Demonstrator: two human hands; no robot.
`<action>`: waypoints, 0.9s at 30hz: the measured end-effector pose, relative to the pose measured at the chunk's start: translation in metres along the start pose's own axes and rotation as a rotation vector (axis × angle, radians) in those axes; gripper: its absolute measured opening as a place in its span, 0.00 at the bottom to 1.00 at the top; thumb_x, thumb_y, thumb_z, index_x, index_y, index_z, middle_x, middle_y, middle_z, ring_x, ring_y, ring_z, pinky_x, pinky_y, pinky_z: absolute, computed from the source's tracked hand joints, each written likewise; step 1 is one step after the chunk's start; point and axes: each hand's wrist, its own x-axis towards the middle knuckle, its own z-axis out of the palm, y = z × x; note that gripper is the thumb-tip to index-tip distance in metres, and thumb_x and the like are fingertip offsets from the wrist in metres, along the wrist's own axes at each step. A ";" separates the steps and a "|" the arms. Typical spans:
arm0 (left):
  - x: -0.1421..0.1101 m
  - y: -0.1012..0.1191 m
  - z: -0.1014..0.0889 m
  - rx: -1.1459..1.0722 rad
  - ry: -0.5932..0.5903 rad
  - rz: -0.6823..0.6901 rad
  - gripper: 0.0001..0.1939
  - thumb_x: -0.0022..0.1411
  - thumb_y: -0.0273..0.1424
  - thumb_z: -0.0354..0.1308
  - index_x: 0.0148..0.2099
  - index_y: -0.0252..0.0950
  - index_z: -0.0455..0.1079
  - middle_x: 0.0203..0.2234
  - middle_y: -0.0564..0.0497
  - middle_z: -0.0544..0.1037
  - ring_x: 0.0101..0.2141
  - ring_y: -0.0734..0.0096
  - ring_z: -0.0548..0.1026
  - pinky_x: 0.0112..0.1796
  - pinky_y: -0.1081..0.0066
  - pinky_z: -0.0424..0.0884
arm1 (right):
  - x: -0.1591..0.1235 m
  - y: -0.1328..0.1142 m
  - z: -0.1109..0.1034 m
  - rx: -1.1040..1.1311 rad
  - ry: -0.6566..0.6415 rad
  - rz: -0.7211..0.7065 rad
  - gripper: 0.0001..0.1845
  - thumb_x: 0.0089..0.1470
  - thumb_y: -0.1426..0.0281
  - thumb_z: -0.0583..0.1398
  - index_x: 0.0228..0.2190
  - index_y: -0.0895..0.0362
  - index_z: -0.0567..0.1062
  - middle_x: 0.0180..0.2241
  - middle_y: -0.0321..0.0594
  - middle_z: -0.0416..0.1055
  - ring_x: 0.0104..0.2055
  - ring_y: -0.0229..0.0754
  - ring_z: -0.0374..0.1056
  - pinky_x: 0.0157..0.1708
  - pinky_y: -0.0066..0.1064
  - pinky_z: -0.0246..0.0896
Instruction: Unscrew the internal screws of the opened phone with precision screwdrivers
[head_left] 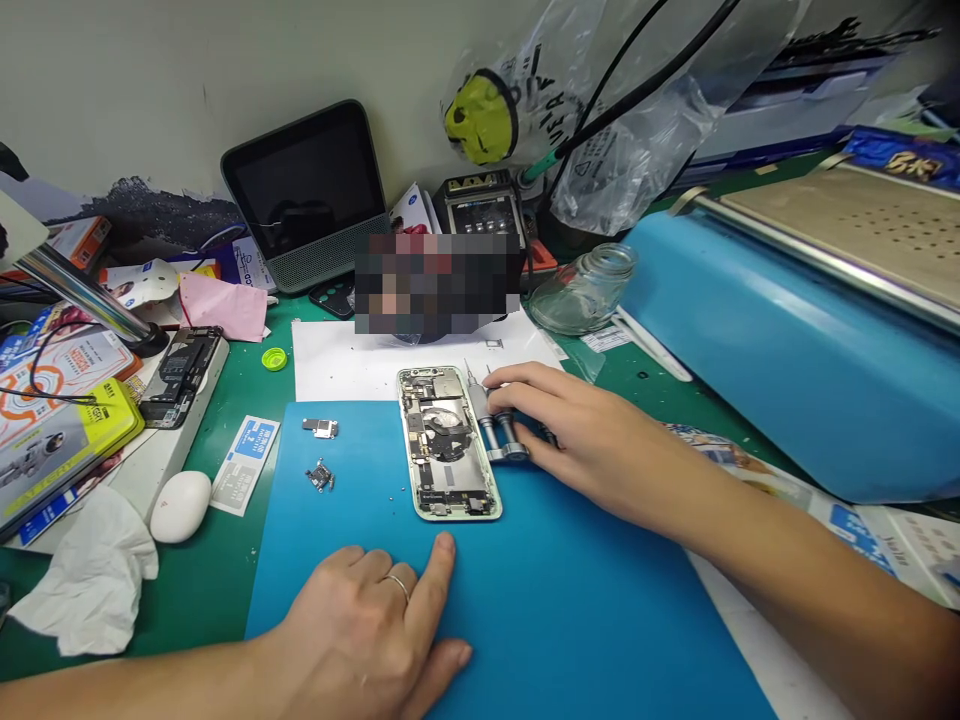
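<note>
Our opened phone [450, 478] lies face up with its inner parts bare, across the far edge of a blue mat [585, 590] on the green counter [202, 575]; its top end reaches onto a white sheet [341, 358] beyond that edge. Our left hand [356, 620] rests low on the mat, holding nothing: the index finger points to just below the phone's near edge, the thumb is spread away from it, and the other fingers are curled in. Our right hand [574, 420] reaches in from the right, its fingers bent over slim metal tools [478, 402] standing beside the phone's right edge. We cannot tell whether those fingers pinch a tool or only rest against it.

Near the mat's far left corner we have a small metal part [322, 429], and nearer to us a cluster of tiny pieces [320, 476]. Past the mat's left edge, a printed card [246, 465] and a white rounded case [181, 507] lie on the counter. Toward the counter's far edge stand a dark screen [307, 185] and a glass jar [581, 290]; a blue machine [735, 360] fills the right side.
</note>
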 end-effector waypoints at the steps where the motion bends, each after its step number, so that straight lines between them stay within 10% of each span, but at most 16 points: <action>1: 0.000 0.000 0.000 0.000 0.001 -0.001 0.26 0.80 0.38 0.32 0.66 0.23 0.55 0.27 0.50 0.76 0.24 0.61 0.76 0.23 0.61 0.71 | 0.000 0.000 0.000 0.003 0.000 -0.004 0.12 0.63 0.77 0.51 0.43 0.52 0.71 0.54 0.47 0.71 0.55 0.53 0.71 0.45 0.41 0.71; 27: -0.001 -0.001 0.001 0.000 -0.015 -0.010 0.26 0.80 0.39 0.39 0.67 0.23 0.53 0.28 0.50 0.77 0.25 0.62 0.76 0.25 0.63 0.71 | 0.002 -0.008 -0.007 -0.025 0.215 0.082 0.07 0.67 0.67 0.53 0.45 0.51 0.69 0.45 0.43 0.78 0.43 0.51 0.77 0.37 0.38 0.71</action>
